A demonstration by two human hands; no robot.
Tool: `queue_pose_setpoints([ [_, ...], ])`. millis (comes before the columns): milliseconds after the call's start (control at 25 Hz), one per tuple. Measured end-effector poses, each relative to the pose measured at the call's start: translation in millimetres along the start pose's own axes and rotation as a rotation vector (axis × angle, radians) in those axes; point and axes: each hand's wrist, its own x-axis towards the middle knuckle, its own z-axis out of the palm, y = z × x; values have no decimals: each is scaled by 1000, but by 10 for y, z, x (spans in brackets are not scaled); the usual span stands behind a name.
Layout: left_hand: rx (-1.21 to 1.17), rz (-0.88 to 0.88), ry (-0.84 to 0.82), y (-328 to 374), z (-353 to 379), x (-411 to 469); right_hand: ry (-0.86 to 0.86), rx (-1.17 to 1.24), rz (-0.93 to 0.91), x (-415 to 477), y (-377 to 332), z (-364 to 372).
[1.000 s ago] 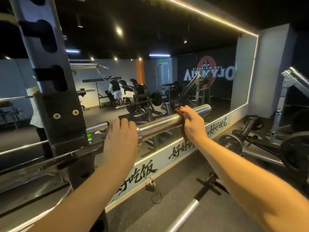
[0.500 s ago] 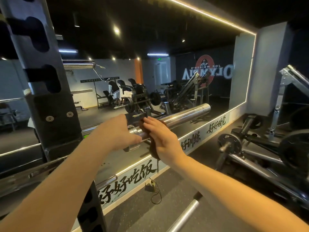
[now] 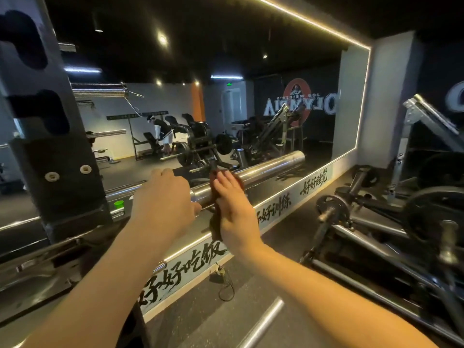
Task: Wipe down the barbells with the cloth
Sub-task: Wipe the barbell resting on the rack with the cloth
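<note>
A barbell [image 3: 271,167] crosses the middle of the view, from a rack post [image 3: 50,146] at nine o'clock out to its free end at two o'clock. The left hand [image 3: 163,199] holds it just right of the post; the right hand [image 3: 233,209] rests beside, at three o'clock of the left, with a cloth [image 3: 215,228] between palm and barbell. Behind, at twelve o'clock, a mirror [image 3: 251,96] covers the wall. On the floor lie weight plates [image 3: 331,209] at four o'clock, a loose bar [image 3: 261,322] at six.

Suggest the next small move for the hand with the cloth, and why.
Probably slide the right hand and cloth outward along the bar: the cloth sits beside the left hand, and the shiny stretch to the free end lies uncovered.
</note>
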Motion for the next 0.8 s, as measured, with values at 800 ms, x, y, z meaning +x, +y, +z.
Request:
queue_pose_setpoints([
  [800,-107,59,-296,-80,-217,170,-148,111,-279,54,92,20],
])
